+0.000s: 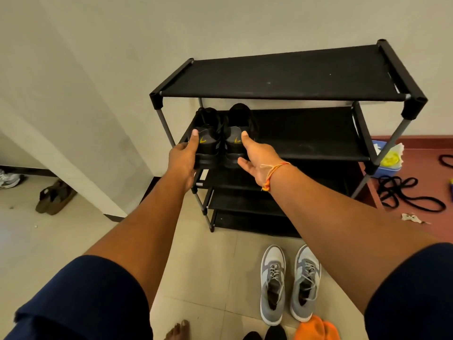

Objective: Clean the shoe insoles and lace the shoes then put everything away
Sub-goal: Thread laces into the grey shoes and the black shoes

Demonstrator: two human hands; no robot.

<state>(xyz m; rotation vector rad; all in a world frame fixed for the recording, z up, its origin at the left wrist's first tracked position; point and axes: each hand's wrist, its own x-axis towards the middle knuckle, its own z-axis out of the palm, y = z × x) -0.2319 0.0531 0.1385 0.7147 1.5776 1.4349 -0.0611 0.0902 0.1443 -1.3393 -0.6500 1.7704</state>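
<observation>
Black shoes (221, 133) toes toward wall, left hand (182, 159) gripping one, right hand (257, 158) open.

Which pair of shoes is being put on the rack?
The black pair with yellow heel logos, held at the heels by both hands on the rack's second shelf. The grey-and-white pair sits untouched on the floor.

Left hand (182, 159): fingers are behind the heel of the left black shoe (207, 141), only the thumb shows. Right hand (255, 157): palm side faces away, contact with the right black shoe (236, 138) can't be confirmed. Toes of both shoes are lost in shadow beyond the hands, under the rack's top shelf (282, 74). Near the right elbow, an orange cloth (316, 328) is cut by the bottom edge.
</observation>
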